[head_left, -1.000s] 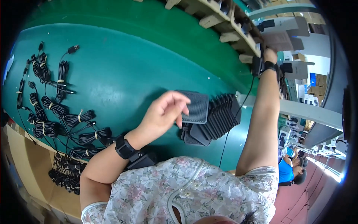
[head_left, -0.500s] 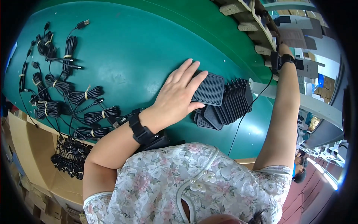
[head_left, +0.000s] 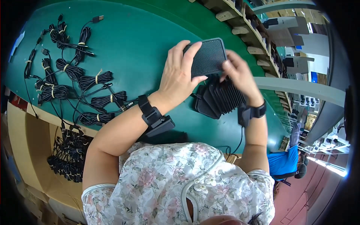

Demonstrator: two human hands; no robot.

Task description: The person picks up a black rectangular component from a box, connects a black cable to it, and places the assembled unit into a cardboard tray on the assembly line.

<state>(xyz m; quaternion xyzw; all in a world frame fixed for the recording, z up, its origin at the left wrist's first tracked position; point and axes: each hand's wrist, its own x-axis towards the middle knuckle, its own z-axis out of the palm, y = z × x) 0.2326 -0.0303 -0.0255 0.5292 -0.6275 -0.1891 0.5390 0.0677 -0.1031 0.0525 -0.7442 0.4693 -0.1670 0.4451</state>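
Item held: one flat black pad (head_left: 208, 57), rectangular with rounded corners and a fine dotted face, raised above the green table (head_left: 142, 48). The left hand (head_left: 179, 77) grips its left edge, fingers curled over the top and thumb pressed under the lower edge. The right hand (head_left: 239, 77) closes on its right edge, fingertips touching the pad.

Directly below the pad: a row of like black pads (head_left: 221, 99), stood on edge and leaning against one another, on the table between the two wrists.

Left part of the table: bundled black cables (head_left: 71, 71), each coil tied with a pale band, lying loose and near one another; one plug (head_left: 96, 18) points toward the far edge.

Below the table's near edge, left: a tan cardboard box (head_left: 26, 150) holding more black cable bundles (head_left: 69, 157).

Each wrist carries a black strap with a small black unit: left wristband (head_left: 153, 118), right wristband (head_left: 252, 112).

Far right: wooden shelving (head_left: 240, 18), and grey box shapes (head_left: 290, 32) beyond it; no label is legible.
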